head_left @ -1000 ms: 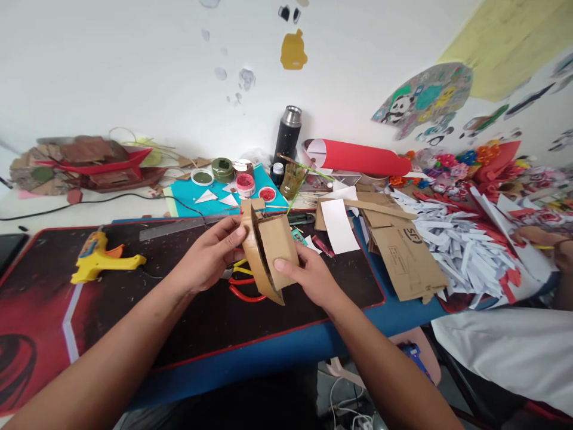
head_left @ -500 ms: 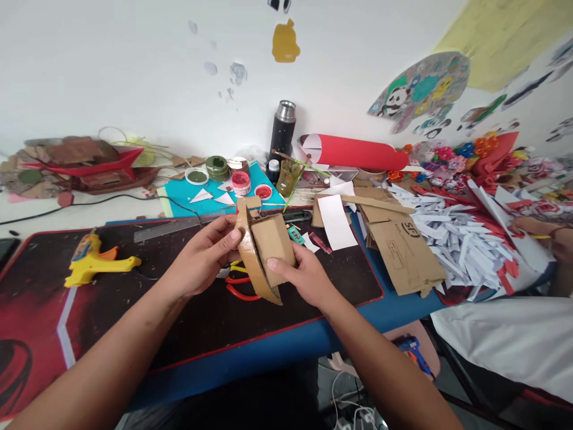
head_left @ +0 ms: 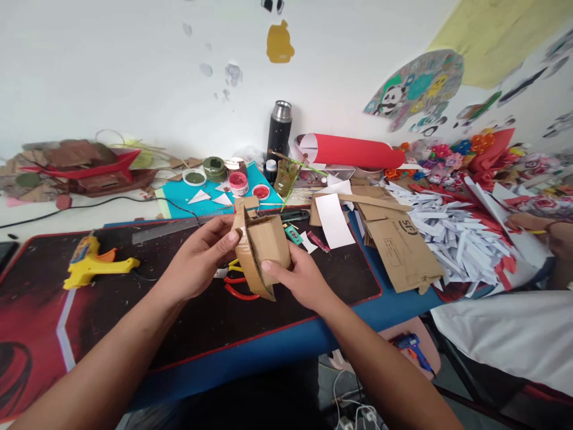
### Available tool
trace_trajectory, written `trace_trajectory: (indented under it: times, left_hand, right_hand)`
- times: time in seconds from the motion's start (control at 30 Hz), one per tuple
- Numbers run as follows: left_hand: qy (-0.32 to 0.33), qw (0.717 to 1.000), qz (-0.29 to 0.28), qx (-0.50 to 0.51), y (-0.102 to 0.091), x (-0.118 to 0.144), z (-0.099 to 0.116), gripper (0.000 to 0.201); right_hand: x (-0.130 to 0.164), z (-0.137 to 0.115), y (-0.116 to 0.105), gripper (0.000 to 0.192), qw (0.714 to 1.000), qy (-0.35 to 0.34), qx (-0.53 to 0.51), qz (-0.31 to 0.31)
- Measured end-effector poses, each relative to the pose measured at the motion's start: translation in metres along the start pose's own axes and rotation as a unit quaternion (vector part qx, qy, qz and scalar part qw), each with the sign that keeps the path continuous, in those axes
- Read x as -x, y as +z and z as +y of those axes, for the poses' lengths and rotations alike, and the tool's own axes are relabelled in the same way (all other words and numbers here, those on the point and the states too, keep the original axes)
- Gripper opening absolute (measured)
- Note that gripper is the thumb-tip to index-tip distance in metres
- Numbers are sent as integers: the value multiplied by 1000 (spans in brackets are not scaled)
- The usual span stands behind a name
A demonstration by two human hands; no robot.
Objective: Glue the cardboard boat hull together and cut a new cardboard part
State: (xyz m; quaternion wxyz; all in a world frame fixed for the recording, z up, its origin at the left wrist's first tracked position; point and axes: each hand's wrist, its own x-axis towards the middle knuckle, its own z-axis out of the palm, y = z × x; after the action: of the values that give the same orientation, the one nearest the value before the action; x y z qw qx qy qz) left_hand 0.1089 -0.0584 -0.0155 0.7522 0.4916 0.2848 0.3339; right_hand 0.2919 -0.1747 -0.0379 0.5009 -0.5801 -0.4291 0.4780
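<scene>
Open mat (head_left: 188, 322) along the tabletop's near edge, below both forearms: bare dark surface, easy passage there. Toward the left edge, the yellow glue gun (head_left: 92, 264) sits on the mat with its cable (head_left: 170, 206) trailing back toward the far edge, and clear mat lies between the gun and the left hand (head_left: 197, 263). Directly under the held cardboard piece (head_left: 259, 254), red-handled pliers (head_left: 237, 289) block a straight drop. A steel ruler (head_left: 168, 227) lies just behind. The far edge is crowded: paint pots (head_left: 237, 179), a flask (head_left: 279, 134), a red paper roll (head_left: 353, 152). Rightward, flat cardboard sheets (head_left: 400, 251) and a heap of white paper strips (head_left: 452, 245) fill the tabletop up to another person's hand (head_left: 555, 236).
</scene>
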Motion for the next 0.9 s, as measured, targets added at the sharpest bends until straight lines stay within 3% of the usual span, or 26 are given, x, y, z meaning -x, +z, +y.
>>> trace_trajectory:
  times: [0.47,0.9]
  left_hand:
    - [66,995,-21,-75,-10,6,-2,45]
    - [77,995,27,63,8,16,-18,45]
  right_hand:
    - [5,1,2,50,1000,-20,15,-14]
    - [15,-8,15,44,990,-51,129,34]
